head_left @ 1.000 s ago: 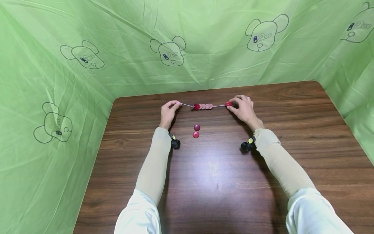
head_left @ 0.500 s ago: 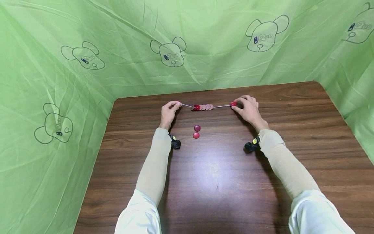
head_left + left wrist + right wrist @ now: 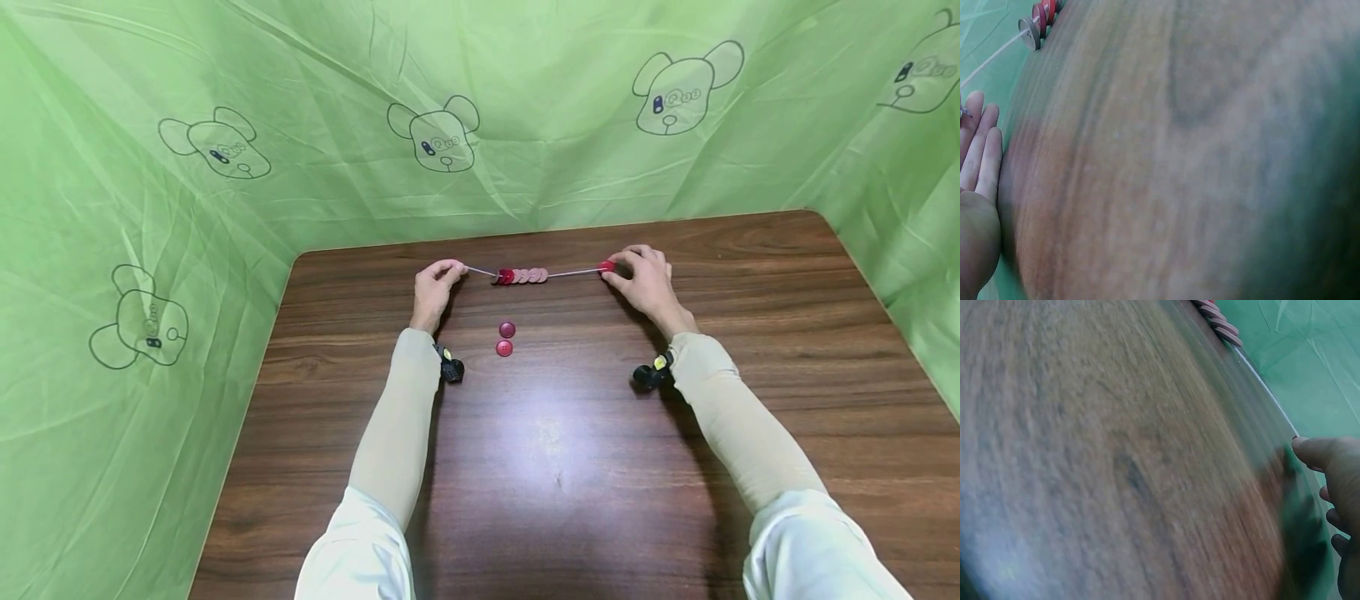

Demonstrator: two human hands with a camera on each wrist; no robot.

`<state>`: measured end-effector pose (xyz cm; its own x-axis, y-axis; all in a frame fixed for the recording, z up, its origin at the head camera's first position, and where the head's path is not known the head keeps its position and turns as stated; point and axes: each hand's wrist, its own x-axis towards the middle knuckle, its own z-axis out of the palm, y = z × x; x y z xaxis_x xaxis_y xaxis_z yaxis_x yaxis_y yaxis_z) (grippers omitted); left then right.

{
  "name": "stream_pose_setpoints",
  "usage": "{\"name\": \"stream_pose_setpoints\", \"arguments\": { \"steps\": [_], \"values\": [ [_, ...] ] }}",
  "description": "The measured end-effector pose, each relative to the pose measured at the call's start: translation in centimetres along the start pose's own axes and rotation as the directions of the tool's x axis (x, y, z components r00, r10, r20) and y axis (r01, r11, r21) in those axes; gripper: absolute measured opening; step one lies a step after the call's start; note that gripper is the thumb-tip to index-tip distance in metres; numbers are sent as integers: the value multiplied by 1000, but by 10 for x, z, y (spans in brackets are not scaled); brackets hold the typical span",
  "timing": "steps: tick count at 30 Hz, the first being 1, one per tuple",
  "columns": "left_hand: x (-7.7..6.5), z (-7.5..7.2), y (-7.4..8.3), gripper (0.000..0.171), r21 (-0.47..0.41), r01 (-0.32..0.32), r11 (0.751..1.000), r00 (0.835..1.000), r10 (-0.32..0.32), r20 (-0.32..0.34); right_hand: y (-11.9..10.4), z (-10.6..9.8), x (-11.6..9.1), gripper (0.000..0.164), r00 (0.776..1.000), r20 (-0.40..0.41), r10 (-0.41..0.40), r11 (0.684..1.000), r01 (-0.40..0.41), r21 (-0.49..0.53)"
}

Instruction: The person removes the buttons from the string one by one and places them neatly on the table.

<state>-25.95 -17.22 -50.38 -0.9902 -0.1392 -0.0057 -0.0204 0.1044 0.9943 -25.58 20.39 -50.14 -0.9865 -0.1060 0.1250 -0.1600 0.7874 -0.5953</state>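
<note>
My left hand (image 3: 432, 292) pinches one end of a thin pale string (image 3: 573, 272) near the back of the table. A row of overlapping buttons (image 3: 525, 276), dark red through pale pink, is threaded along its middle. At the other end, my right hand (image 3: 647, 287) pinches a red button (image 3: 606, 267) that sits on the string. Between this button and the row the string runs straight. In the left wrist view, a grey button (image 3: 1029, 34) is the row's nearest one. Pink buttons (image 3: 1225, 328) show at the top of the right wrist view.
Two loose buttons, one maroon (image 3: 507, 330) and one red (image 3: 504, 348), lie on the brown wooden table (image 3: 555, 500) in front of the row. Green cloth (image 3: 540, 150) with mouse-like drawings hangs behind the table and at both sides.
My right hand has moved to the right with the red button, widening the stretch of string between it and the row. The left hand has kept its place.
</note>
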Motion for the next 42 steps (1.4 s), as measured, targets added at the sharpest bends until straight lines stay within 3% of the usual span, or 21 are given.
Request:
{"name": "stream_pose_setpoints", "arguments": {
  "steps": [6, 26, 42],
  "values": [
    [1, 1, -4, 23, 25, -43, 999, 999, 43, -11, 3, -1, -1, 37, 1000, -7, 5, 1000, -5, 3],
    [1, 1, -3, 21, 9, -36, 999, 999, 37, -11, -1, -4, -3, 38, 1000, -11, -2, 1000, 2, 16],
    [1, 1, -3, 22, -9, -22, 1000, 1000, 22, -14, -23, 3, -6, 34, 993, -42, -113, 992, 115, 43]
  ]
}}
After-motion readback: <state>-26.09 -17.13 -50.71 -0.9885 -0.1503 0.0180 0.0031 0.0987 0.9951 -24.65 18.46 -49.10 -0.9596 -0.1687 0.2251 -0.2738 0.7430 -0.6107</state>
